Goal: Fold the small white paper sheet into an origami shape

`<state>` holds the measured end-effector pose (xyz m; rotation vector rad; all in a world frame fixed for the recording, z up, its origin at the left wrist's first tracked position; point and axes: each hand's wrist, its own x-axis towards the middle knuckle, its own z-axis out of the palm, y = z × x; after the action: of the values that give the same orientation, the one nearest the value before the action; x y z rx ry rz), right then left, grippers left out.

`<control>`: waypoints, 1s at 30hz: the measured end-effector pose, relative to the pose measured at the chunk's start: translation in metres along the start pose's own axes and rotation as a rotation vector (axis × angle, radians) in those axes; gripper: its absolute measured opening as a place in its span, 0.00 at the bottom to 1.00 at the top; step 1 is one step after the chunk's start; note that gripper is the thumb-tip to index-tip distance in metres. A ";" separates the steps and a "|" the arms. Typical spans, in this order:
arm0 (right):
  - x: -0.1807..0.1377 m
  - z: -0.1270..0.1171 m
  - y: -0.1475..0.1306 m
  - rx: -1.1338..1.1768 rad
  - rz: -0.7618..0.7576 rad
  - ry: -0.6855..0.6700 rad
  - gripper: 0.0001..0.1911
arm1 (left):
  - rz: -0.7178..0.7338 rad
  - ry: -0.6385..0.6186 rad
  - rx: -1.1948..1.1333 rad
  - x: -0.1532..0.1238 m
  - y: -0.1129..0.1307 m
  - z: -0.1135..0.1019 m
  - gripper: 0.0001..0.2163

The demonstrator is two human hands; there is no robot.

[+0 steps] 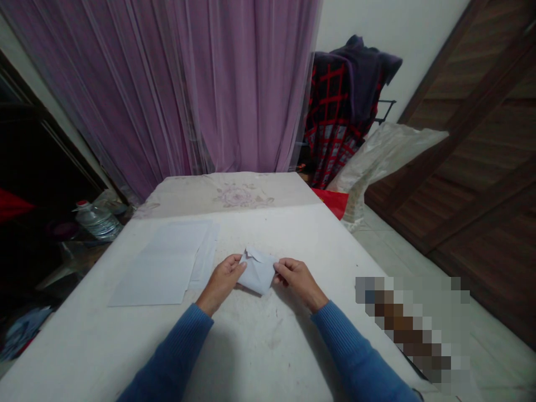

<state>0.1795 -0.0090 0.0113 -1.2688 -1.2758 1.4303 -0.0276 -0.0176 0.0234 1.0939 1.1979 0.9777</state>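
Note:
Between my two hands is a small folded piece of white paper (256, 274), with a raised flap along its top edge. My left hand (224, 279) pinches its left side between thumb and fingers. At the opposite side, my right hand (296, 276) grips the right edge in a pinch. The folded paper is held just over the white table (268, 346); whether its lower edge touches the surface I cannot tell. Left of my left hand lie several flat sheets of white paper (159, 268), partly overlapping.
A flowered cloth (288, 192) covers the table's far end, before a purple curtain (243, 84). A large water bottle (98, 220) stands beyond the left edge. Past the right edge are a plastic bag (385, 151), draped clothes (335, 106) and a wooden door (473, 139).

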 end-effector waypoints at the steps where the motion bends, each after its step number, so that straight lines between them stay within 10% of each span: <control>1: -0.001 -0.001 -0.001 0.032 0.001 0.020 0.22 | -0.031 0.001 0.019 -0.002 -0.001 -0.001 0.23; 30: -0.014 -0.005 0.015 0.271 0.052 0.092 0.25 | -0.100 0.074 0.054 -0.018 -0.012 0.003 0.18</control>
<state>0.1876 -0.0237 -0.0011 -1.1757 -0.9569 1.5056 -0.0270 -0.0377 0.0157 1.0368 1.3333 0.9204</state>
